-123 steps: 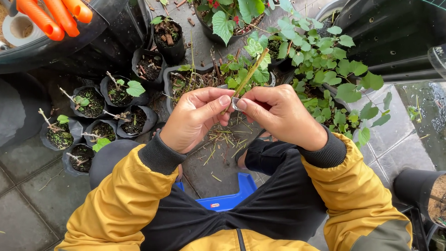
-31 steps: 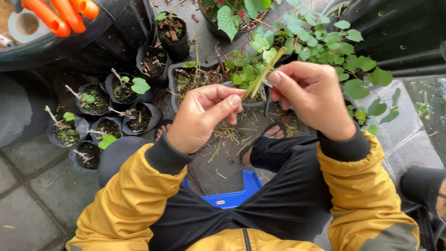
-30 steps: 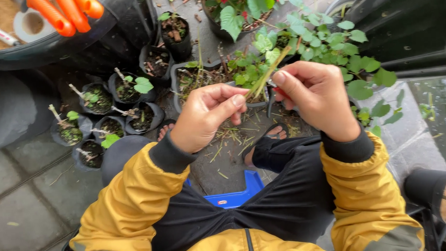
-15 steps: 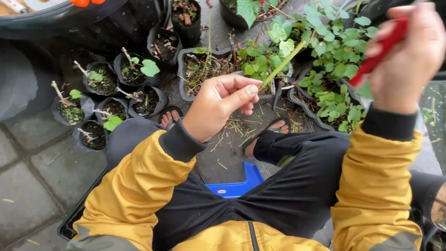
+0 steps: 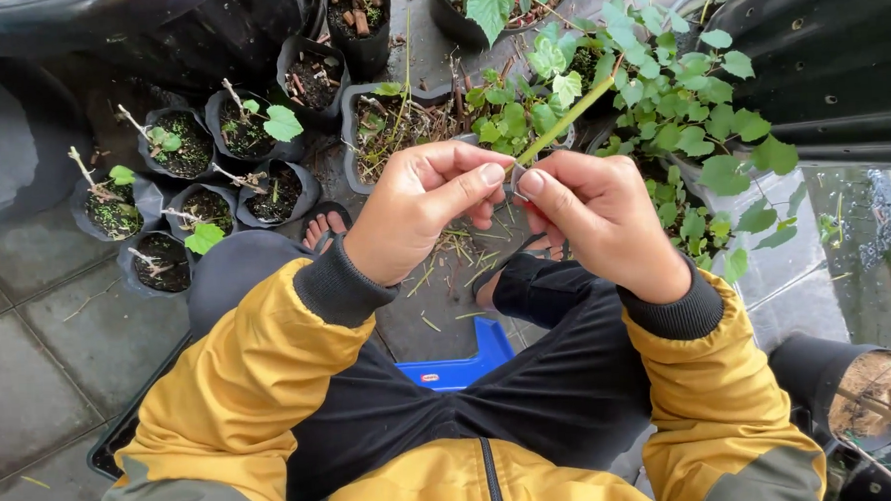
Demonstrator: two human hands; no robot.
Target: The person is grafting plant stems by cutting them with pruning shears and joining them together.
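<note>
A thin green stem [image 5: 565, 118] is held up at chest height over the paved floor [image 5: 29, 339], its near end pinched between the fingertips of both hands and its far end slanting up to the right, over the leafy plants. The left hand [image 5: 419, 207] presses thumb and forefinger together on the cut end; the right hand [image 5: 594, 214] closes on it from the other side, thumb tip meeting the left one. Whether a small blade sits between the fingers cannot be told.

The stem looks stripped bare along its length, so the trimming appears largely done, while planting it seems yet to come. Dry scraps [image 5: 446, 260] lie scattered on the floor below the hands.

To the left stand six small black grow bags [image 5: 176, 147] of soil in a cluster, each with a short twig, some carrying one or two green leaves. A larger bag [image 5: 390, 133] of soil and dry stalks sits just beyond the hands, with a bushy green plant [image 5: 679, 100] at far right. A blue stool [image 5: 461, 365] shows between the knees.
</note>
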